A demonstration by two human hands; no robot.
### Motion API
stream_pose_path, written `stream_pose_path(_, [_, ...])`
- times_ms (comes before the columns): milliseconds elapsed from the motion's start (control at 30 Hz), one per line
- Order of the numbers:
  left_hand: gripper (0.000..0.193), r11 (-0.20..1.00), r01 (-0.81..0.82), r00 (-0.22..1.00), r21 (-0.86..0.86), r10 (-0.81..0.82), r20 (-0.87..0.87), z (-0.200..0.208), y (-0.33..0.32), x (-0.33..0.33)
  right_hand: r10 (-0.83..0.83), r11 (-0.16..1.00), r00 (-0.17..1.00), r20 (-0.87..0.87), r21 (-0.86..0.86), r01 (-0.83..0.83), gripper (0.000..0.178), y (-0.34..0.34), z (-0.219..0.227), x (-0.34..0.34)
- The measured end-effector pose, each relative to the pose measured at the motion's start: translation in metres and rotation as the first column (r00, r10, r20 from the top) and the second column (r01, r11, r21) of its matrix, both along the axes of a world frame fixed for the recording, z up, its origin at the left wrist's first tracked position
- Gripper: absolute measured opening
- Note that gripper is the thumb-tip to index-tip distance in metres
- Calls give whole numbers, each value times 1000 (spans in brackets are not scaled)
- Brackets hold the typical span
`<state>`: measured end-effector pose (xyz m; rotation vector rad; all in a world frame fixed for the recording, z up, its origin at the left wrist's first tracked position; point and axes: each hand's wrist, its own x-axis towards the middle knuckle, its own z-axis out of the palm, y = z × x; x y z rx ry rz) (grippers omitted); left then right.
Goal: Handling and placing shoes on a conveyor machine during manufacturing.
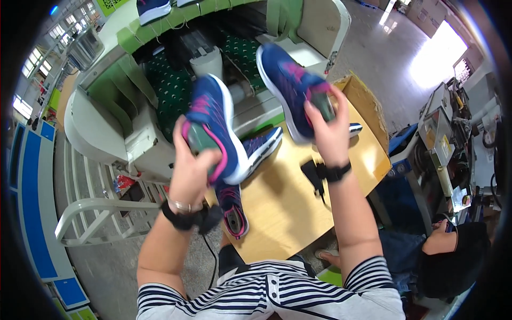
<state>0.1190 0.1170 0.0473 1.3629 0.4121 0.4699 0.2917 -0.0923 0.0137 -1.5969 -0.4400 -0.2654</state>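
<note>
My left hand (188, 165) is closed around the heel end of a navy sneaker (207, 101) with pink trim, pink lacing and a white sole. A green shoe last (201, 140) fills its opening, and my thumb lies over it. In my right hand (332, 133) is a matching sneaker (282, 69), gripped at its heel around a dark green last (323, 105). Both sneakers are held above the table with toes pointing away from me, and they look slightly blurred. Beneath them, another navy sneaker (264, 145) and a dark sneaker with pink trim (230, 202) rest on the wooden table (282, 213).
Ahead is a white machine (98, 125) with green strip curtains and a dark green studded belt (170, 80). A cardboard box (368, 98) stands behind the table's right side. Metal rails (101, 208) are at left. Another person (453, 256) is at lower right.
</note>
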Motion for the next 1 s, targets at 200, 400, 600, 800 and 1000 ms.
stream_pose_path(200, [79, 833, -253, 923, 492, 360, -135, -34, 160, 147, -82, 895, 984, 160, -422, 143, 62, 144, -7, 130])
stream_pose_path(400, [51, 878, -285, 958, 384, 273, 86, -51, 125, 68, 195, 903, 936, 292, -425, -55, 57, 110, -58, 15])
stream_pose_path(600, [45, 928, 148, 931, 342, -14, -366, -153, 27, -89, 587, 164, 732, -345, -835, -525, 70, -112, -192, -191])
stream_pose_path(800, [92, 941, 45, 908, 334, 101, -406, -244, -61, -123, 462, 147, 793, -396, -848, -509, 76, -179, -195, -256])
stream_pose_path(1000, [95, 859, -27, 911, 511, 232, -341, -230, -80, -113, 412, 145, 835, -364, -879, -454, 80, -181, -205, -268])
